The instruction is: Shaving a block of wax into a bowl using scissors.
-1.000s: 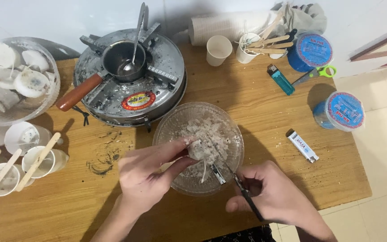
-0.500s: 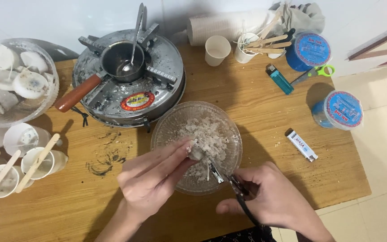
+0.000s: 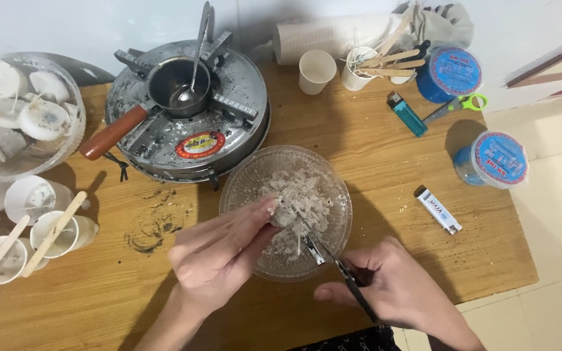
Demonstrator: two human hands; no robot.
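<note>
Both hands work best low over the bowl: left hand pinching the wax lump, right hand gripping scissors for small snips.

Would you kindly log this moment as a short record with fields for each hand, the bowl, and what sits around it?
Left hand: the left hand pinches a pale waxy chunk over the bowl.
Right hand: the right hand holds scissors, their tips against the chunk.
Bowl: a clear glass bowl of white crumbled pieces on the wooden table.
Behind: a portable stove carrying a small pot with a spoon inside.
Right side: a blue lighter and two blue-lidded tubs.
</note>
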